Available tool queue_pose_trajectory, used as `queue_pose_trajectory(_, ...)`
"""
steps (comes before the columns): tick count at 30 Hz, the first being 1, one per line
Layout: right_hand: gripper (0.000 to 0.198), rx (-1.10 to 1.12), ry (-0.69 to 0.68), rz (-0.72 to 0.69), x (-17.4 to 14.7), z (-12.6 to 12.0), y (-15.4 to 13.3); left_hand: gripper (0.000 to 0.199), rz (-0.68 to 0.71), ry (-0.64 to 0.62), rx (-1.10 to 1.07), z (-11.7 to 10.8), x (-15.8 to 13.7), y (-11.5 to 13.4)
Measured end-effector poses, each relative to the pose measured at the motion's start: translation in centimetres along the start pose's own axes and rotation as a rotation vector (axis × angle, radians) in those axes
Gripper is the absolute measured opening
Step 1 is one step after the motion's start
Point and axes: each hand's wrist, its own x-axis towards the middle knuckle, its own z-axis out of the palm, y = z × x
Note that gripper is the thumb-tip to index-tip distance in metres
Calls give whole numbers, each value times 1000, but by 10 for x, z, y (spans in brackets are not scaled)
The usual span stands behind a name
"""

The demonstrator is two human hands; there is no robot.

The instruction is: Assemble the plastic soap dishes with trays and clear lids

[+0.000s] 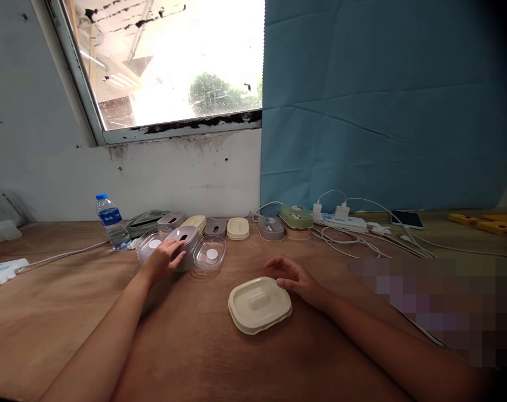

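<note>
My left hand [163,260] rests over the near left side of a lilac slotted lid [189,234] on a stacked box, thumb and fingers apart. Below that lid, part of a pale green base [187,262] shows. Clear plastic tubs, one on the left [147,245] and one on the right [210,254], flank the box; each has a white round piece inside. My right hand [297,279] hovers at the far right corner of a cream lid [259,304], fingers loosely spread with nothing between them. Whether its thumb touches the lid, I cannot tell.
Behind stand a water bottle [111,221], a cream lid stack [196,223], another cream lid [238,228], a grey box [271,228] and a green-lidded box [296,216]. Power strip [341,221], cables and a phone [406,219] lie at the right. A blurred patch covers the right edge.
</note>
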Motion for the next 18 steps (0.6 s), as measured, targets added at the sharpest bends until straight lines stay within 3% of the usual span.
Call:
queue_pose_trajectory(7, 58, -74, -223, -3, -2, 1, -6, 34, -7, -17, -11, -2, 0, 2)
queue_pose_trajectory(12, 82, -314, -413, -87, -5, 1, -22, 34, 15, 14, -11, -2, 0, 2)
queue_pose_trajectory(15, 79, -455, -456, -111, -5, 2, -26, 42, 58, 135, 17, -4, 0, 9)
queue_pose_trajectory(18, 73, -473, -417, -111, -4, 2, -25, 41, 162, 211, -16, -7, 1, 31)
